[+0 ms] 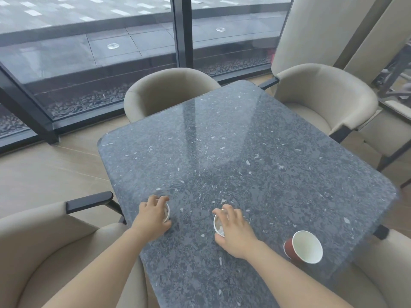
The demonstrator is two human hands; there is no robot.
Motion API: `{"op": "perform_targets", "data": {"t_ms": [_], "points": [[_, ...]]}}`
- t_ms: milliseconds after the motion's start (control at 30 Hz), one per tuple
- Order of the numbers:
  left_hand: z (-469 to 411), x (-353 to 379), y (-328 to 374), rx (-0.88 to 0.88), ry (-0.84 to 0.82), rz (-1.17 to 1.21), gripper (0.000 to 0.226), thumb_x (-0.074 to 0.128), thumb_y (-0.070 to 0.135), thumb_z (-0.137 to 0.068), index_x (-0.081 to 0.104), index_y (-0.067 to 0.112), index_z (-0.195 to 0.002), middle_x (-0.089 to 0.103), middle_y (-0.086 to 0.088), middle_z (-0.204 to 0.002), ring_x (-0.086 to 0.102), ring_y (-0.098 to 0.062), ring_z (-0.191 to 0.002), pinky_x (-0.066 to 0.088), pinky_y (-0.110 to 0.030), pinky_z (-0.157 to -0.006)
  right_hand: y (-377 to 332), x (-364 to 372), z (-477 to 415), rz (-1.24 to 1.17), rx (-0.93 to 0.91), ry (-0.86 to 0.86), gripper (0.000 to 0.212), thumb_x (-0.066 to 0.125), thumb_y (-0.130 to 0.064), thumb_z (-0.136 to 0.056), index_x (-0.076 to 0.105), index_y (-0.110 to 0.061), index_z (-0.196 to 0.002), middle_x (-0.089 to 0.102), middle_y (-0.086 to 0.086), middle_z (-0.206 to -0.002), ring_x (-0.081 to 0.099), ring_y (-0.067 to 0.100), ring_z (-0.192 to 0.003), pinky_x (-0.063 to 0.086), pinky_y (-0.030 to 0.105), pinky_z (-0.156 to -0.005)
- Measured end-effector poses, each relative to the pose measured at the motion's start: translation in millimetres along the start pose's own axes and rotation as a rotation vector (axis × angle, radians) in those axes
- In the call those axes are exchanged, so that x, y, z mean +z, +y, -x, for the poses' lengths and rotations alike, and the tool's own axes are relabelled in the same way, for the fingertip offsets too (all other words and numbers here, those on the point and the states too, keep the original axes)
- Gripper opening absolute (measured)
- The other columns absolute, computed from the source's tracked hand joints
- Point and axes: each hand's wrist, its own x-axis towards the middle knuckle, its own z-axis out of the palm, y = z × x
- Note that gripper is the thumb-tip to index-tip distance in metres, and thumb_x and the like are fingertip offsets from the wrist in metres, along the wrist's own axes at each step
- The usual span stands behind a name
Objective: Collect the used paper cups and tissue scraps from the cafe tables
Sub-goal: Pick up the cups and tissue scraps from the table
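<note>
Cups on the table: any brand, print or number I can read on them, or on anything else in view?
None readable.
Red cup: plain red wall, white inside, no print showing.
Cup under left hand: mostly covered, no text visible.
Cup under right hand: white scraps inside, no text visible.
Table, chairs: no labels or signs.

On the speckled dark surface point(233, 141), the left hand point(151, 216) and right hand point(233, 232) each clasped a paper cup; a red cup point(303, 246) stood right of them.
</note>
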Motion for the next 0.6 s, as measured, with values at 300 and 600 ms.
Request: {"op": "perform_targets", "data": {"t_ms": [300, 600], "points": [[6.8, 19.4, 72.0, 0.231, -0.041, -0.019, 0.060, 0.057, 0.033, -0.082, 0.028, 0.030, -0.134, 0.030, -0.003, -0.132, 0.030, -0.029, -0.119, 0.046, -0.036, -0.091, 12.8, -5.7, 23.0, -0.036, 0.109, 0.118, 0.061, 0.050, -0.039, -0.090, 0.017, -0.025, -0.139, 0.017, 0.005, -0.143, 0.026, 0.030, -0.120, 0.043, 0.037, -0.092], [8.1, 57.2, 188.6, 0.543, -0.131, -0.120, 0.063, 0.059, 0.035, -0.081, 0.027, 0.031, -0.135, 0.030, -0.003, -0.131, 0.030, -0.028, -0.119, 0.048, -0.039, -0.090, 75.7, -69.9, 100.8, -0.059, 0.259, 0.399, 0.061, 0.053, -0.039, -0.086, 0.025, -0.027, -0.139, 0.024, 0.004, -0.141, 0.028, 0.028, -0.119, 0.039, 0.037, -0.096]]}}
